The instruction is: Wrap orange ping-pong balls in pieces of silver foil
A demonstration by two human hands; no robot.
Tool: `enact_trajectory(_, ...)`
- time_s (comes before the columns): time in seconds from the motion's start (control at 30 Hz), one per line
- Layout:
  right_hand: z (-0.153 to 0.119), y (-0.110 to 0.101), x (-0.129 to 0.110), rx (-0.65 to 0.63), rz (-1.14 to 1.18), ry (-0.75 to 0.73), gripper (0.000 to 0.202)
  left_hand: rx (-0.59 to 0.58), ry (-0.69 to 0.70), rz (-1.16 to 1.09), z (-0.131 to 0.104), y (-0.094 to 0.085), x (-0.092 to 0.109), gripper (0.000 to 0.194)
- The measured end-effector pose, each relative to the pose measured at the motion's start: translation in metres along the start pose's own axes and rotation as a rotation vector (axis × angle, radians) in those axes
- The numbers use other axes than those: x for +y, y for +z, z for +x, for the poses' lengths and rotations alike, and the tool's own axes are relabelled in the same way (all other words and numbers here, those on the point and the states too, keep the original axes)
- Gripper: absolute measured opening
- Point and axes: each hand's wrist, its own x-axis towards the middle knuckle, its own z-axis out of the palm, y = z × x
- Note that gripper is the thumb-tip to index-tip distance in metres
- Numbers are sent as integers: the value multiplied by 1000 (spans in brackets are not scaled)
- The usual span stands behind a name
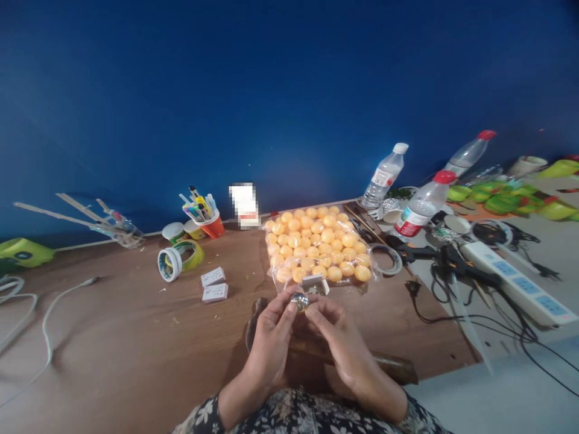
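Note:
My left hand (275,320) is closed in a pinch on a small, shiny silver dome-shaped piece (299,301). From the other side, the fingertips of my right hand (333,330) are closed on its lower right edge. The underside of the piece is hidden by my fingers. Just beyond my fingertips lies a small open white box (322,284), its contents too small to make out. Beneath my hands, a brown wooden-handled tool (395,365) lies across the table, mostly covered by them.
Behind stands a clear bag of orange balls (316,244). To the left are small white boxes (215,293), tape rolls (170,265) and a pen cup (212,224). On the right are plastic bottles (418,208), a power strip (520,283), glue guns (470,265) and loose cables.

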Motion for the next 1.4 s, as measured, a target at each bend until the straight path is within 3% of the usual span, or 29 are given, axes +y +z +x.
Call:
enact_trajectory(0.23, 1, 0, -1, -6, 54, 34, 25, -34, 23, 28, 0, -1, -1, 34)
enact_trajectory(0.57, 4, 0, 4, 140, 107, 80, 31, -46, -17, 40, -1, -3, -2, 37)
enact_trajectory(0.8, 9, -1, 8, 29, 132, 25, 22, -28, -63, -134, 0, 3, 3, 38)
enact_trajectory(1.0, 11, -4, 13, 8, 123, 20, 21, -35, -59, -174, 2, 2, 2, 35)
enact_trajectory(1.23, 7, 1, 17, 41, -12, -64, 23, -2, -48, -94, 3, 2, -1, 34)
enact_trajectory(1.4, 13, -17, -3, -70, -323, -137, 20, 24, -64, -158, 6, -2, 2, 38)
